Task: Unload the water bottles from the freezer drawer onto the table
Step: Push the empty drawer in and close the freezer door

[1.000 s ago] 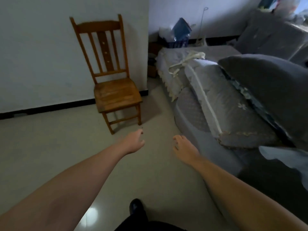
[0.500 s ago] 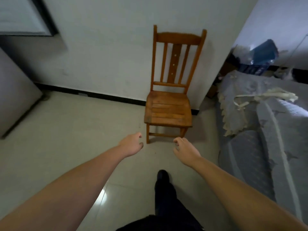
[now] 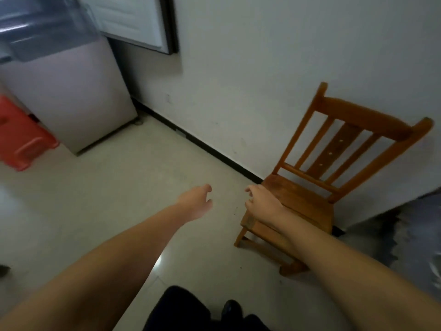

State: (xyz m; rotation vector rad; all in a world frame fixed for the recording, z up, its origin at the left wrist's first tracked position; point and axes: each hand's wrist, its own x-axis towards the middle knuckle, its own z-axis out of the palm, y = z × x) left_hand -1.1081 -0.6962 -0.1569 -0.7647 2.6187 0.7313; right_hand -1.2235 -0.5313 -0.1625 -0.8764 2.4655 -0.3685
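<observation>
- Both arms are held out ahead over the tiled floor (image 3: 100, 206); the left hand (image 3: 196, 203) and the right hand (image 3: 261, 203) are empty, with the fingers loosely spread and slightly curled, nothing gripped.
- The freezer (image 3: 69, 91) stands at the upper left against the wall, its door (image 3: 133, 20) swung open above; a clear drawer front (image 3: 47, 25) shows at the top, blurred.
- No water bottles can be made out, and no bench is in view; where either lies cannot be told.
- The step in hand is judged to be the approach to the freezer.
- For this to be done well, the body is best squared to the drawer, and the orange plastic stool (image 3: 21, 137) just beside the cabinet is to be avoided.
- The wooden chair (image 3: 317, 187) near the right hand is best given room.
- The hands are best kept free until the drawer is reached.
</observation>
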